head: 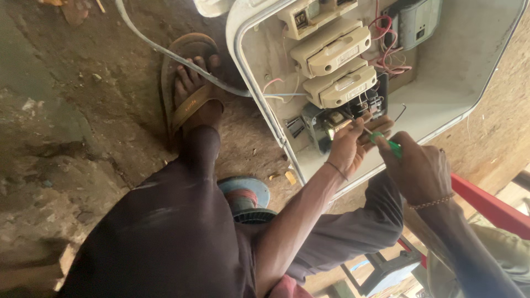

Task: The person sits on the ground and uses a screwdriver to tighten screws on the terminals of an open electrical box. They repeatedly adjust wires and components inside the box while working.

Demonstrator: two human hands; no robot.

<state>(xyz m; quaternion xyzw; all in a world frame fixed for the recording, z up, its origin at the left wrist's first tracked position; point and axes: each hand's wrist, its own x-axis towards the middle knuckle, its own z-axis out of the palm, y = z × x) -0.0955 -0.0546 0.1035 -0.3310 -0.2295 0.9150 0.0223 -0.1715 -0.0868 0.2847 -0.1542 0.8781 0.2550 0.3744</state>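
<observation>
One open white metal enclosure [441, 105] fills the upper right of the frame. Inside it, three cream fuse carriers [331, 49] sit stacked in a column, each bearing a small pale rectangular label; one grey meter unit [417, 19] sits at the top, beside red wiring [386, 52]. The left hand [348, 146] is curled against one black terminal block [326, 124] at centre. The right hand [417, 171] is closed around one green-handled screwdriver [386, 142], tip at the block. One sandalled foot [193, 94] stands upper left.

glossy green plastic screwdriver handle [390, 145], matt cream plastic fuse holders [331, 51], smooth white enclosure [469, 66], rough dirt floor [66, 110]
</observation>
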